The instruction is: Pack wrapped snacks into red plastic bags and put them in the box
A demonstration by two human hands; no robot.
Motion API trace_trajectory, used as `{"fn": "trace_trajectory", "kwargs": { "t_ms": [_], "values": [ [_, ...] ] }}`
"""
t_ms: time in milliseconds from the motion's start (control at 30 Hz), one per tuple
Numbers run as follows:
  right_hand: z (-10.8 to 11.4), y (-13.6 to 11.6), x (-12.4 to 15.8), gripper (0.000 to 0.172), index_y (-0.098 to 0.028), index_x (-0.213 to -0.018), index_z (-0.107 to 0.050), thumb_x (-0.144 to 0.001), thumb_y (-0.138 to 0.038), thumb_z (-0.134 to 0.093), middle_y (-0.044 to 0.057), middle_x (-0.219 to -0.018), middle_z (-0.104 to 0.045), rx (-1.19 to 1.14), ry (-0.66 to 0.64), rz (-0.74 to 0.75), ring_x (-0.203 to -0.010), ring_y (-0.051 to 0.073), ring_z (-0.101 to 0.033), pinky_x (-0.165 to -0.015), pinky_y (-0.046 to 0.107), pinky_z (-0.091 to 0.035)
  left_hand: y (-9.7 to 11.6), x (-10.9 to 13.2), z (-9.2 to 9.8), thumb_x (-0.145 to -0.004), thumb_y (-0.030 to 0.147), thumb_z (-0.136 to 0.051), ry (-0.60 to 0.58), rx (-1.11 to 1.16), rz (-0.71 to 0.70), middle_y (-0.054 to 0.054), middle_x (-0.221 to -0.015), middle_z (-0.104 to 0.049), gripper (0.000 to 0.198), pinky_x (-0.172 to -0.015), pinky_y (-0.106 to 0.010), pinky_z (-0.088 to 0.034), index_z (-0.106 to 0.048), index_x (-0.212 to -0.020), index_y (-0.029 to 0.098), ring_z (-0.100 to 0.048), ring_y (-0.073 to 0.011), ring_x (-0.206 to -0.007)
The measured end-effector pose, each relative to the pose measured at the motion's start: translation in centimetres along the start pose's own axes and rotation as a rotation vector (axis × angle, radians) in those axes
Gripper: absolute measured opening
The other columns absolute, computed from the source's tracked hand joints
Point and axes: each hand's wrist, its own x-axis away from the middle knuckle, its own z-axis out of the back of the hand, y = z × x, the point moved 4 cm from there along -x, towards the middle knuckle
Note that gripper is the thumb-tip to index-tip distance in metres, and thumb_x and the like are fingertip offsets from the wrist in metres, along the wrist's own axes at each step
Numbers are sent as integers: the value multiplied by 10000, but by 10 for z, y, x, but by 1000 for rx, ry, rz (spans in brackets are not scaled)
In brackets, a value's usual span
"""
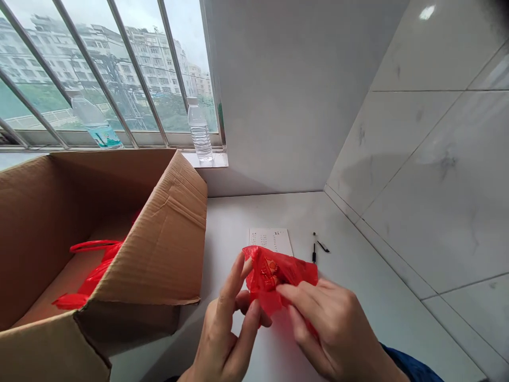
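A thin red plastic bag (296, 268) is held up over the white table between my two hands. Through its film a small red and gold item (270, 271) shows, though I cannot make out its kind. My left hand (226, 323) has the bag's left edge at its index and middle fingers, while the thumb stands apart below. Closed on the lower right part of the bag is my right hand (334, 321), its fingers pinching the film. Behind the bag lies a white printed sheet (274, 237), partly covered by it.
On the left stands an open cardboard box (167, 249) with red plastic bags (95, 273) inside. Two pens (323, 246) lie right of the sheet. Clear plastic bottles (199, 132) stand at the barred window. A tiled wall (433, 175) bounds the table's right side.
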Motion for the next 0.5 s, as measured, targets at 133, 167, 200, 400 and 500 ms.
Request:
{"fn": "trace_trajectory", "kwargs": {
  "t_ms": [133, 167, 200, 400, 500],
  "values": [
    [-31, 46, 19, 266, -208, -739, -654, -949, -351, -573, 33, -486, -617, 483, -381, -434, -386, 203, -577, -399, 280, -289, -1, 2, -2, -1022, 168, -432, -6, 33, 26, -208, -1541, -428, 698, -596, -271, -630, -107, -1599, 389, -638, -77, -568],
    [-31, 54, 21, 280, -206, -710, -638, -934, -372, -607, 47, -495, -614, 575, -396, -499, -404, 222, -591, -408, 288, -318, -1, 2, -1, -1020, 172, -439, 11, 43, 35, -207, -1534, -438, 700, -576, -261, -623, -111, -1599, 387, -629, -75, -562],
    [-31, 60, 20, 234, -199, -750, -649, -908, -372, -653, 73, -569, -648, 635, -385, -520, -477, 251, -631, -443, 309, -380, 0, 2, -1, -1016, 174, -450, 29, 50, 37, -203, -1531, -443, 707, -558, -252, -615, -112, -1598, 388, -627, -77, -568],
    [-24, 72, -1, 735, -171, -1386, -476, -725, -153, -796, 222, -1291, -572, 639, -212, -336, -1082, 402, -612, -975, 580, -445, 6, -1, 5, -971, 114, -506, 157, -21, -61, -205, -1580, -365, 820, -620, -285, -621, -52, -1602, 373, -653, -100, -659],
    [-28, 76, 4, 900, -154, -1443, -403, -652, -138, -831, 235, -1346, -520, 587, -211, -326, -1148, 421, -568, -1010, 575, -427, 6, 0, 5, -935, 69, -531, 140, -120, -154, -217, -1595, -329, 868, -634, -292, -614, -55, -1605, 347, -640, -101, -670]
  ]
}}
